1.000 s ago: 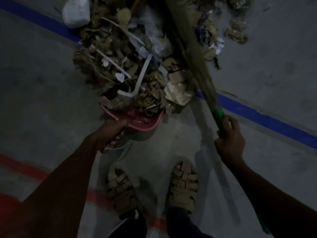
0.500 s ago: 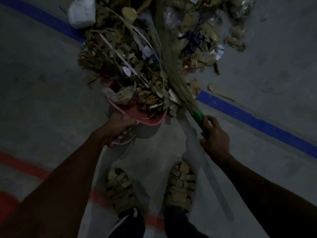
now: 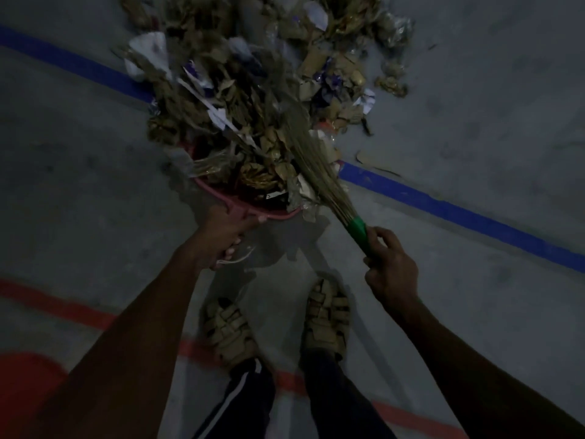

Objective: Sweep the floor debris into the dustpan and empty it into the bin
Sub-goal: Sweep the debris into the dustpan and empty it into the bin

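Head view, looking down at the floor. Pink dustpan (image 3: 253, 210) lay on the grey floor (image 3: 95, 185) just ahead of the person's feet, its tray heaped with dry leaves, paper scraps and foil; its rear rim was the only bare part visible. Debris pile (image 3: 253, 74) spread from the pan's mouth away from the person, across a blue floor line (image 3: 459, 213). Left hand (image 3: 221, 236) gripped the dustpan's handle at the near edge, fingers curled round it, so the pan sat directly beyond the knuckles. Broom (image 3: 316, 166), a bundle of straw bristles bound by a green collar, slanted from the right-hand side of the pan upward into the pile, bristles resting on debris at the pan's right edge. Right hand (image 3: 391, 274) held the broom's green handle just below the collar, fingers wrapped round it, to the right of the pan and apart from it. Woven tan sandals (image 3: 327, 315) stood near a red floor line (image 3: 57, 305).
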